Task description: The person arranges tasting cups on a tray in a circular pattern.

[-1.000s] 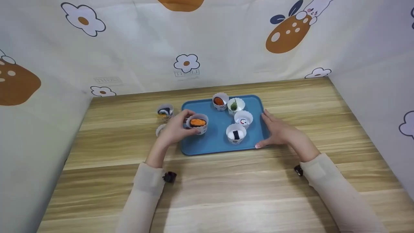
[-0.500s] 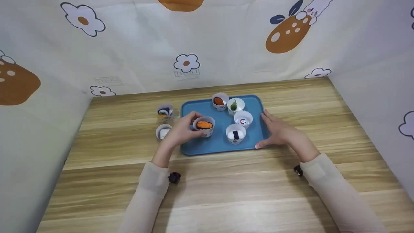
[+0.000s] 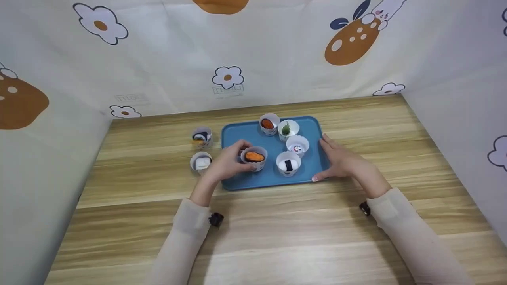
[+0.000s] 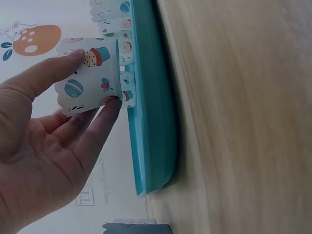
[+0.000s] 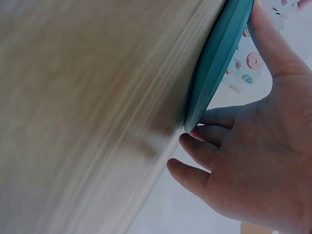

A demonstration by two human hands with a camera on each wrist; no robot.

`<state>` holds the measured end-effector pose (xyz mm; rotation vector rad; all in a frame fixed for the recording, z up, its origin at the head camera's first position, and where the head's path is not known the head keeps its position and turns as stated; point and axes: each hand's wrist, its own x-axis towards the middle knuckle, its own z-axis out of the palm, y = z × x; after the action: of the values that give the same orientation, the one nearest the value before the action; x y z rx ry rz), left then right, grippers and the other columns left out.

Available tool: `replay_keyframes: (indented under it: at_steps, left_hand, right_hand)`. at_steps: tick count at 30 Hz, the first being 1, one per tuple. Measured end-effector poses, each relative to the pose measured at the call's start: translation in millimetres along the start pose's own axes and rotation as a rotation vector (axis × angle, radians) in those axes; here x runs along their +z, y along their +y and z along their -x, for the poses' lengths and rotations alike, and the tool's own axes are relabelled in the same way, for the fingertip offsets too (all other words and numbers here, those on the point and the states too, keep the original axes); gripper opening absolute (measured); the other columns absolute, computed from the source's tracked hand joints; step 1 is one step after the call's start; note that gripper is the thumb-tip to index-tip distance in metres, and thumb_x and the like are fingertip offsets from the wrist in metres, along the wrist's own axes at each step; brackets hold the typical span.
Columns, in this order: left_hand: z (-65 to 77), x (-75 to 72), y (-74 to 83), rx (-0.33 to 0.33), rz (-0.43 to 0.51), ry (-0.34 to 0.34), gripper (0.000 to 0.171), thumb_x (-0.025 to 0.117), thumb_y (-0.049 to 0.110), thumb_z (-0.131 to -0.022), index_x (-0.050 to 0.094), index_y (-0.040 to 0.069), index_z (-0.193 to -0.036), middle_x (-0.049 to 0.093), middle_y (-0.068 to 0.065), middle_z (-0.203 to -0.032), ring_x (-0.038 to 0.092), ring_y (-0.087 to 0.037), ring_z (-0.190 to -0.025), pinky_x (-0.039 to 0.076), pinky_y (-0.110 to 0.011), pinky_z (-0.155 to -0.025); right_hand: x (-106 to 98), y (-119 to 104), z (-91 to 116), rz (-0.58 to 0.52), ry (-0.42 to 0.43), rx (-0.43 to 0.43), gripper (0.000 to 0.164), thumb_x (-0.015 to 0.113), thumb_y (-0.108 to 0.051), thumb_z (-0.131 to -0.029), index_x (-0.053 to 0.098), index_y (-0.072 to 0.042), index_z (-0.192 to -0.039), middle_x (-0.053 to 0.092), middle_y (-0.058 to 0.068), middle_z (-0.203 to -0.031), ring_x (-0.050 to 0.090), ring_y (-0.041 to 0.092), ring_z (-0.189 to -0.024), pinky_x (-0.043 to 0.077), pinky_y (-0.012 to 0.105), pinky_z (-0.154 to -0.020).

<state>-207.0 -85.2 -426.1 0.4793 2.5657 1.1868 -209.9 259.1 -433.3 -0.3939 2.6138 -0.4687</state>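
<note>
A paper baking cup (image 3: 255,164), printed with cupcakes in the left wrist view, is held between the thumb and fingers of my left hand (image 3: 227,161). Inside it lies an orange-topped toy sushi piece (image 3: 254,156). The cup is upright over the left half of a blue tray (image 3: 253,183). My right hand (image 3: 342,160) rests at the tray's right edge, fingers fairly straight and thumb at the near rim. On the tray stand several more cups, including one with a red-topped piece (image 3: 267,124), one with a green leaf (image 3: 286,129) and one with a black-banded white piece (image 3: 288,165).
Left of the tray, two cups stand on the wooden table (image 3: 253,237): a cup with a dark-and-white piece (image 3: 202,137) and a cup with a white piece (image 3: 202,162). Another cup (image 3: 298,145) stands among those on the tray. A printed curtain (image 3: 166,55) surrounds the table.
My left hand has carried the cup with the orange-topped piece right and slightly toward me, from the tray's left edge further inward. The right hand and the other cups have stayed put.
</note>
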Motion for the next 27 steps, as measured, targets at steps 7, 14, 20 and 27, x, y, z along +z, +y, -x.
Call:
replay_keyframes:
  at_steps: [7,14,20,27]
  left_hand:
    - [-2.9,5.4,-2.3,-0.001,-0.039,-0.017,0.052,0.079,0.023,-0.085,0.055,0.011,-0.13,0.063,-0.009,-0.131,0.058,-0.026,-0.121,0.046,-0.046,-0.106]
    - [-4.5,10.7,-1.9,0.01,-0.057,-0.037,0.053,0.079,0.022,-0.085,0.055,0.011,-0.13,0.063,-0.009,-0.131,0.058,-0.027,-0.121,0.046,-0.046,-0.105]
    - [-5.5,14.3,-0.6,0.032,-0.064,-0.053,0.052,0.08,0.021,-0.084,0.056,0.01,-0.129,0.064,-0.01,-0.128,0.059,-0.027,-0.118,0.047,-0.045,-0.103]
    - [-7.0,18.1,1.0,0.042,-0.083,-0.074,0.051,0.08,0.02,-0.083,0.057,0.01,-0.127,0.065,-0.009,-0.127,0.059,-0.027,-0.118,0.047,-0.045,-0.103]
  right_hand:
    - [0.0,-0.1,-1.0,0.005,-0.003,0.004,0.134,0.08,-0.063,-0.071,0.004,0.004,-0.157,-0.006,0.024,-0.166,0.006,0.048,-0.151,0.015,0.057,-0.123]
    - [-0.5,-0.7,-0.2,0.017,0.0,0.0,0.134,0.08,-0.064,-0.07,0.004,0.004,-0.157,-0.006,0.024,-0.166,0.007,0.049,-0.151,0.015,0.057,-0.123]
    - [-0.8,-1.6,1.3,0.018,0.008,-0.007,0.134,0.081,-0.063,-0.07,0.005,0.005,-0.157,-0.005,0.025,-0.165,0.006,0.049,-0.151,0.014,0.057,-0.123]
    - [0.2,-2.0,-0.6,0.012,0.007,-0.007,0.133,0.081,-0.063,-0.07,0.006,0.006,-0.157,-0.004,0.025,-0.166,0.006,0.047,-0.152,0.015,0.057,-0.123]
